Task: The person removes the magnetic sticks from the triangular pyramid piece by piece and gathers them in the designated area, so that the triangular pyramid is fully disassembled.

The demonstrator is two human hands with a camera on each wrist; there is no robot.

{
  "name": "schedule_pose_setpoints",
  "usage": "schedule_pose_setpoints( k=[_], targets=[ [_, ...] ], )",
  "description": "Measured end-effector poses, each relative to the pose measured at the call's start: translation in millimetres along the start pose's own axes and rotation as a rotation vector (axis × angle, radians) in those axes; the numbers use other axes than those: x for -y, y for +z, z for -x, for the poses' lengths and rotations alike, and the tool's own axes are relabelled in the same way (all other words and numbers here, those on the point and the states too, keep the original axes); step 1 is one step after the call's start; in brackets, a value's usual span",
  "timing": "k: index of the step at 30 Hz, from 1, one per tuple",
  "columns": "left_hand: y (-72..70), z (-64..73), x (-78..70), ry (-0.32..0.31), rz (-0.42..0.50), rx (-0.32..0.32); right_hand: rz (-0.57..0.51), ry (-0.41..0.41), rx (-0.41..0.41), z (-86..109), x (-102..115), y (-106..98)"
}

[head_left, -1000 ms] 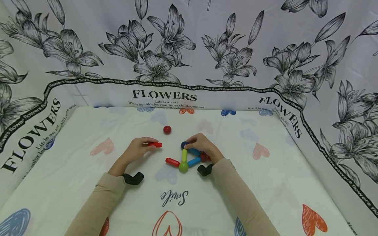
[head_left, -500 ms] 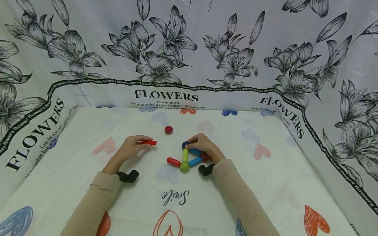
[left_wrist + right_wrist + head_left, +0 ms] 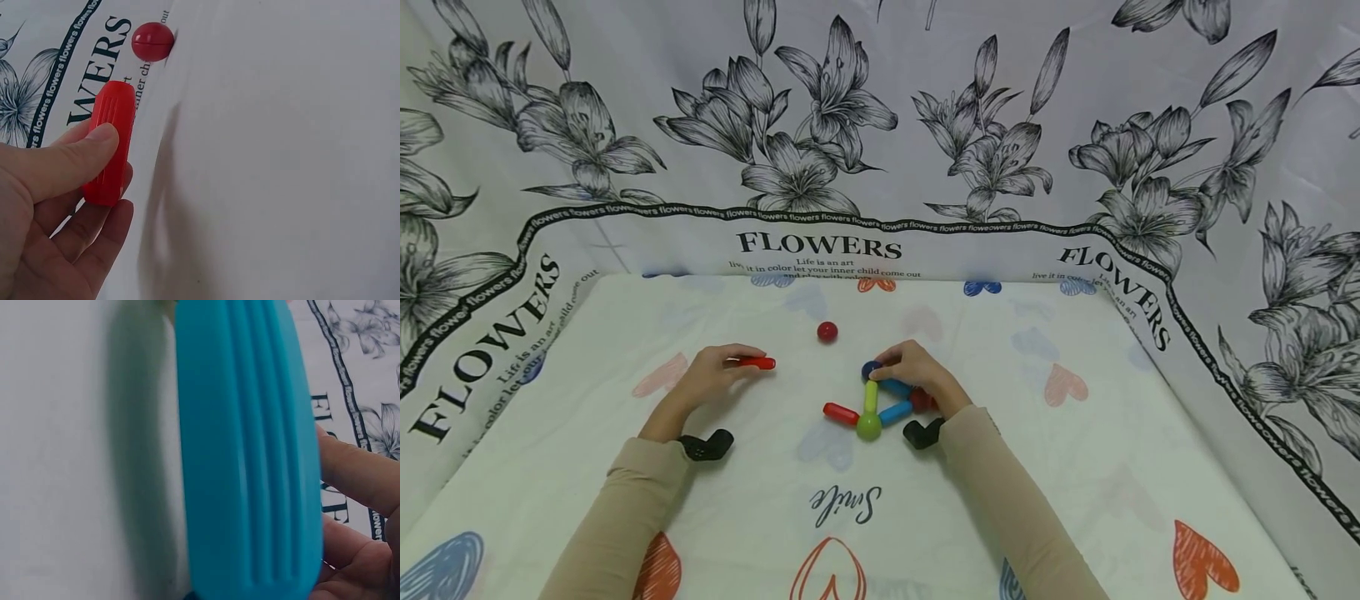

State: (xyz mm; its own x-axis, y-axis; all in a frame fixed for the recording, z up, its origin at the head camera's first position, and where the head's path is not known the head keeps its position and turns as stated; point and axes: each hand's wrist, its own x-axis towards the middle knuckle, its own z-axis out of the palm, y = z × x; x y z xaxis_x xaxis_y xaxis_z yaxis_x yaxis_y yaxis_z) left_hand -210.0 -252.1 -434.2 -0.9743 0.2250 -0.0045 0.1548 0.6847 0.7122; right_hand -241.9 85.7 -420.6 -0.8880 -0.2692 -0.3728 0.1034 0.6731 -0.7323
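My left hand (image 3: 709,377) pinches a red ridged rod (image 3: 116,100) between thumb and fingers, off to the left. With its fingertips, my right hand (image 3: 919,368) holds the dark blue ball (image 3: 868,370) of a joined ball-and-rod toy. From that ball a lime rod (image 3: 871,397) runs to a green ball (image 3: 868,427), and a blue rod (image 3: 895,387) leads toward a red ball (image 3: 920,400) partly hidden by the hand. A light blue rod (image 3: 896,412) and a second red rod (image 3: 841,413) extend from the green ball. A blue rod fills the right wrist view.
A loose red ball (image 3: 827,332) lies farther back, between the hands. Black curved pieces (image 3: 709,446) sit at both wrists. The white cloth (image 3: 760,517) with printed hearts covers the table; a flower-printed curtain (image 3: 910,167) stands behind.
The left hand has drawn away to the left with the red rod, away from the joined toy. My right hand and the toy stay about where they were.
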Motion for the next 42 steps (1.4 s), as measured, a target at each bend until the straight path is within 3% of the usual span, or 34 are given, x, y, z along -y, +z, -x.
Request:
schedule_pose_setpoints(
  k=[10,18,30,42],
  targets=[
    [-10.5,-2.5,7.3,-0.012,-0.054,-0.005,-0.017,-0.005,-0.011,-0.4,-2.0,0.7],
    [-18.0,-2.5,13.6,-0.058,-0.059,0.016,-0.006,-0.005,-0.008,-2.6,-3.1,0.3],
    [-23.3,-0.5,24.9,-0.030,-0.076,0.037,-0.004,-0.020,-0.009,-1.2,-1.7,1.0],
    [-24.1,3.2,21.1,-0.004,-0.079,0.053,0.015,-0.038,-0.017,-2.4,-4.1,2.6]
  ],
)
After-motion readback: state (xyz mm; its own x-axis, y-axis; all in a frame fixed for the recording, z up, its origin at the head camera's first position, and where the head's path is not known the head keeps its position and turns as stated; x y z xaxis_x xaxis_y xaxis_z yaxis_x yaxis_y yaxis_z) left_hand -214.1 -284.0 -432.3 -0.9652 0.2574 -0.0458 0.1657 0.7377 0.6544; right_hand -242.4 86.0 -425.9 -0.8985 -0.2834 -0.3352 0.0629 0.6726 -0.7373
